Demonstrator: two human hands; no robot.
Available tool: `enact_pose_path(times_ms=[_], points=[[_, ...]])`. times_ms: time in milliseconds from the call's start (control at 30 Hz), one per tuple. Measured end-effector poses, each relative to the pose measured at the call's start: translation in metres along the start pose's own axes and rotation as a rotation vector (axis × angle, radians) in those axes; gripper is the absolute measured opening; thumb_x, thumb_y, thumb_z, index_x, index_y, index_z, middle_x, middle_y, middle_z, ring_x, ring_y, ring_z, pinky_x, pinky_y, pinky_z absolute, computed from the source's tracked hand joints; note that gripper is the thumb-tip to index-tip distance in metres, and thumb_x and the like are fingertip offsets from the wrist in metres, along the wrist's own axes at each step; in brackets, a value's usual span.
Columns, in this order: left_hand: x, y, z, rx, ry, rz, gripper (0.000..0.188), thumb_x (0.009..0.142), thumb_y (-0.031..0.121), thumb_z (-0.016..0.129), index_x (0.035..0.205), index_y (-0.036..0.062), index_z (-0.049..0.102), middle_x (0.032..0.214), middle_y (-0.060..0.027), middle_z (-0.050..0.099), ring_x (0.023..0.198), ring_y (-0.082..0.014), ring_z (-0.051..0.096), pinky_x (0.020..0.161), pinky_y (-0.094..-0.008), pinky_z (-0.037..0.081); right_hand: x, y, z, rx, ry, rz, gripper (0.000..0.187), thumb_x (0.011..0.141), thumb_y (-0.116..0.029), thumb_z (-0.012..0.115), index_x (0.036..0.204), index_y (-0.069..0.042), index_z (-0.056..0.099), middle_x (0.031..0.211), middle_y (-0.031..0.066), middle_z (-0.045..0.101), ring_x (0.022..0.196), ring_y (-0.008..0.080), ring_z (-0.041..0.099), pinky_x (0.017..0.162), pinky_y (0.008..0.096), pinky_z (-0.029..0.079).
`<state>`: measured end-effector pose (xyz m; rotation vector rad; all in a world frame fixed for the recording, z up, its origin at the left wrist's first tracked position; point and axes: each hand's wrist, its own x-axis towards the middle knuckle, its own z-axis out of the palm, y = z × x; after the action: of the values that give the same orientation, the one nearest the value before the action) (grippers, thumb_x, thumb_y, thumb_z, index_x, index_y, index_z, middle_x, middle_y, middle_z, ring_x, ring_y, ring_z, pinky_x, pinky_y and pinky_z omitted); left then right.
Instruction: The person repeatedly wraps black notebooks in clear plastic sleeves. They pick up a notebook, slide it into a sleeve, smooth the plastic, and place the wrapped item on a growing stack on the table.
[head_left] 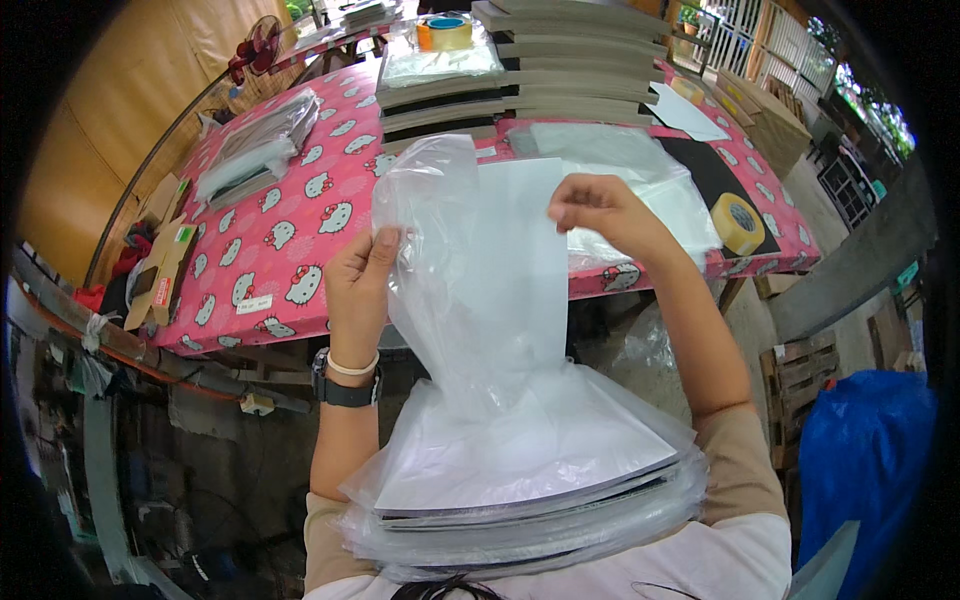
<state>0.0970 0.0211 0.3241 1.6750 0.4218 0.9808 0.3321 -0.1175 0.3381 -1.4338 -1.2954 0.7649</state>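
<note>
My left hand (365,275) pinches the left edge of a clear plastic bag (425,215), thumb in front. A white sheet (520,250) stands upright beside and partly behind the crinkled film; how far it sits inside the bag is hard to tell. At the sheet's upper right edge, my right hand (610,215) has its fingers curled and pressed together; whatever they grip is too small to make out. Below, close to my body, lies a stack of plastic-wrapped flat sheets (530,470), with the lower part of the bag meeting its top.
The table's pink patterned cover (270,265) lies ahead. On it are tall piles of grey boards (580,75), clear plastic bags (630,180), a yellowish tape roll (738,224) on a black board, and wrapped sheets (255,150). A blue tarp (865,480) is at right.
</note>
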Motion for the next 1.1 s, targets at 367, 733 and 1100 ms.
enact_pose_path(times_ms=[367,733,1100], points=[[-0.012,-0.028,0.017,-0.169,-0.147,-0.224,0.023,0.08,0.019,0.055,0.085,-0.0024,0.061,0.071,-0.0032,0.06,0.066,-0.0074,0.052,0.063,-0.02,0.04,0.0,0.01,0.046,0.345,0.287,-0.047,0.014,0.077,-0.013,0.058,0.082,-0.001,0.056,0.068,0.0013,0.055,0.065,0.0092,0.051,0.063,0.0216,0.04],[0.012,-0.013,0.044,-0.251,-0.038,-0.12,0.019,0.076,0.015,0.06,0.089,0.0004,0.059,0.073,0.0013,0.057,0.062,-0.0035,0.045,0.056,-0.0163,0.035,-0.009,-0.001,0.06,0.016,0.198,0.04,0.018,0.076,-0.02,0.061,0.075,-0.002,0.056,0.057,-0.0034,0.048,0.051,0.0027,0.039,0.044,0.0186,0.03],[-0.002,-0.009,0.059,-0.252,-0.065,-0.101,0.021,0.079,0.022,0.059,0.069,0.006,0.05,0.056,0.0064,0.041,0.048,-0.0009,0.033,0.042,-0.0169,0.028,-0.014,0.002,0.065,0.089,0.243,-0.063,0.022,0.076,-0.021,0.062,0.075,0.0,0.055,0.066,-0.0005,0.054,0.06,0.0049,0.046,0.054,0.0195,0.039]])
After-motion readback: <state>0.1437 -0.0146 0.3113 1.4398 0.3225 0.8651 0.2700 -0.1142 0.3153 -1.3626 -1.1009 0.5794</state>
